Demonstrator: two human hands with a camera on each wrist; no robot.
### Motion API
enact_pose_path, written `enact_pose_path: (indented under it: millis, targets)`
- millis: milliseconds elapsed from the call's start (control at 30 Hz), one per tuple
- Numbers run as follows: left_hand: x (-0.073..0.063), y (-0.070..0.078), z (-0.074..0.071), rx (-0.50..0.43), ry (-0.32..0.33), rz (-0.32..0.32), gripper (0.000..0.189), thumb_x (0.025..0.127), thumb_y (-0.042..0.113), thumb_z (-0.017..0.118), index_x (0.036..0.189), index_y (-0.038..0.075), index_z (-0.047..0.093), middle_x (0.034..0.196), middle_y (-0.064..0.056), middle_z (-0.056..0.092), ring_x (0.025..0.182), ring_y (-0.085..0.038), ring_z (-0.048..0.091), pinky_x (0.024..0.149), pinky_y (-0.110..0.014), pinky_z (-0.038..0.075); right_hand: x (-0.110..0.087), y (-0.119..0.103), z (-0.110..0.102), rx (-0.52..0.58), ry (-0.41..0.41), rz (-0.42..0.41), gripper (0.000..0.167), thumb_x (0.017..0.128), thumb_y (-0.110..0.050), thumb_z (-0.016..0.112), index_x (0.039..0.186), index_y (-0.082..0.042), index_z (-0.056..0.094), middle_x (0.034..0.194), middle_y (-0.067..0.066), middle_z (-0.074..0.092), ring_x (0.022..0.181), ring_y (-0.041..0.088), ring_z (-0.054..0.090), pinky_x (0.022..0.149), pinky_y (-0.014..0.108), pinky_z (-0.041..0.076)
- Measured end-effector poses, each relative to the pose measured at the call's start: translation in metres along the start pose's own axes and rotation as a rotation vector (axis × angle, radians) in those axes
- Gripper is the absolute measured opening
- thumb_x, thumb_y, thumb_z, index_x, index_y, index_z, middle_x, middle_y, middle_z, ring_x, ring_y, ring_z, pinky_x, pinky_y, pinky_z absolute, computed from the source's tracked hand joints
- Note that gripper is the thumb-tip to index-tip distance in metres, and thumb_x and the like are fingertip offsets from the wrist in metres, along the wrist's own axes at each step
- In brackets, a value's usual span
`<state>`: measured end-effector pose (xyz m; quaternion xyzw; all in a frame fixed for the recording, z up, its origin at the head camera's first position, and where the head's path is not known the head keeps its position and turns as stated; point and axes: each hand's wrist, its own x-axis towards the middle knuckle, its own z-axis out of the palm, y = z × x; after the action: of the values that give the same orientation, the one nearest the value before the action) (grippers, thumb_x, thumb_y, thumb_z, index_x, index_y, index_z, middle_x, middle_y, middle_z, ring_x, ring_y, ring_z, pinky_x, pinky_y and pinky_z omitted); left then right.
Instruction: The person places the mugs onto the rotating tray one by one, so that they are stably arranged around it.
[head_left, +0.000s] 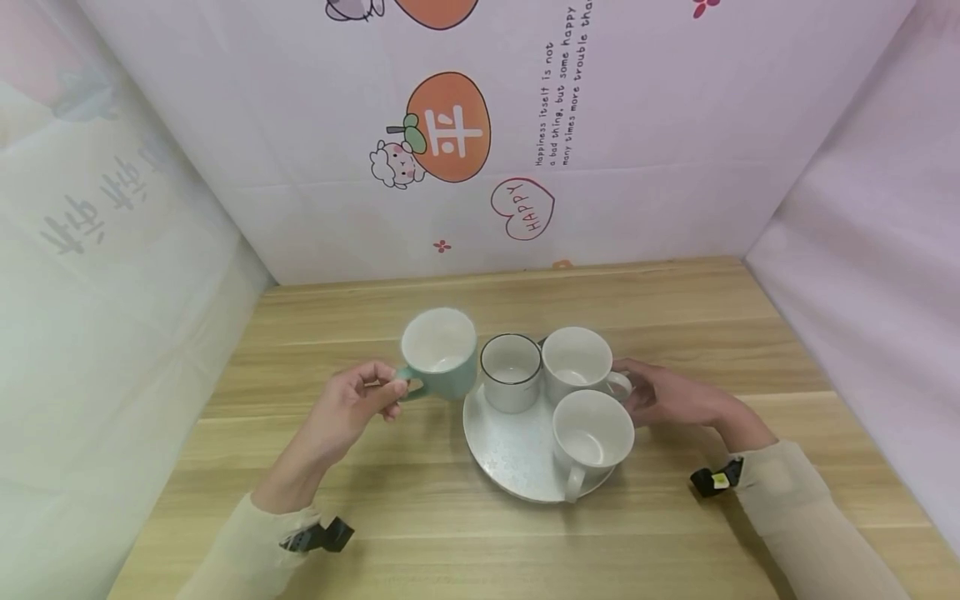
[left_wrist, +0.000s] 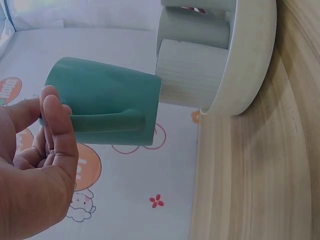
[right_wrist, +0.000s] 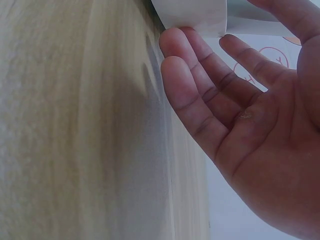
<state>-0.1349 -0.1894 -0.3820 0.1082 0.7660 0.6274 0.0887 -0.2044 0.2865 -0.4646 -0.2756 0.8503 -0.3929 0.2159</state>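
My left hand (head_left: 352, 408) pinches the handle of a light teal mug (head_left: 454, 380), holding it up just left of a round white tray (head_left: 506, 450). In the left wrist view the teal mug (left_wrist: 102, 92) is clear of the wooden surface. On the tray are a white mug with a dark rim (head_left: 513, 395) and two plain white mugs, one at the back (head_left: 576, 367) and one at the front (head_left: 592, 433). My right hand (head_left: 671, 396) is at the tray's right side, its loosely extended fingers (right_wrist: 180, 82) by the tray's wall. Whether they touch it is hard to tell.
Under everything lies a wood-grain table (head_left: 420, 533). A printed white cloth (head_left: 637, 200) rises behind it, with more white cloth at the left (head_left: 97, 333) and right (head_left: 862, 275). Black wrist cameras are strapped to both sleeves.
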Motion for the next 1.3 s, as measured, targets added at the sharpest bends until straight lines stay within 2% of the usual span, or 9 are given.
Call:
enact_pose_path:
  millis: [367, 567, 767, 1133, 1300]
  targets:
    - [-0.008, 0.004, 0.01, -0.04, -0.048, 0.019, 0.013, 0.097, 0.013, 0.065, 0.094, 0.0, 0.061, 0.087, -0.008, 0.06, 0.07, -0.006, 0.063, 0.068, -0.024, 0.058, 0.0, -0.001, -0.001, -0.005, 0.0, 0.011, 0.078, 0.085, -0.027, 0.08, 0.149, -0.011, 0.038, 0.109, 0.01, 0.068, 0.094, 0.016, 0.069, 0.083, 0.026, 0.058]
    - [-0.01, 0.003, 0.015, -0.026, -0.086, 0.033, 0.016, 0.097, 0.011, 0.064, 0.097, -0.005, 0.061, 0.085, 0.002, 0.062, 0.07, -0.006, 0.063, 0.068, -0.024, 0.058, 0.001, 0.0, -0.001, -0.003, 0.001, 0.01, 0.078, 0.085, -0.028, 0.08, 0.149, -0.011, 0.038, 0.108, 0.01, 0.068, 0.094, 0.016, 0.069, 0.083, 0.026, 0.058]
    - [-0.013, 0.005, 0.019, -0.038, -0.134, 0.05, 0.019, 0.097, 0.01, 0.064, 0.098, -0.008, 0.06, 0.086, -0.002, 0.062, 0.069, -0.006, 0.062, 0.067, -0.024, 0.058, 0.001, -0.001, 0.0, 0.005, 0.001, 0.007, 0.079, 0.085, -0.028, 0.081, 0.149, -0.01, 0.038, 0.109, 0.011, 0.068, 0.094, 0.017, 0.069, 0.082, 0.026, 0.058]
    - [-0.016, 0.003, 0.035, -0.071, -0.235, 0.062, 0.017, 0.097, 0.01, 0.063, 0.099, -0.006, 0.061, 0.088, -0.008, 0.062, 0.068, -0.005, 0.061, 0.066, -0.022, 0.057, 0.001, -0.001, 0.001, 0.003, 0.004, -0.009, 0.078, 0.085, -0.026, 0.08, 0.148, -0.009, 0.038, 0.106, 0.01, 0.068, 0.091, 0.015, 0.069, 0.081, 0.026, 0.058]
    - [-0.016, 0.0, 0.043, -0.051, -0.265, 0.041, 0.018, 0.097, 0.011, 0.063, 0.099, -0.007, 0.061, 0.087, -0.004, 0.064, 0.068, -0.005, 0.061, 0.065, -0.021, 0.056, 0.001, 0.0, 0.001, 0.014, 0.002, -0.006, 0.078, 0.085, -0.026, 0.081, 0.148, -0.009, 0.039, 0.106, 0.01, 0.068, 0.092, 0.016, 0.069, 0.081, 0.026, 0.058]
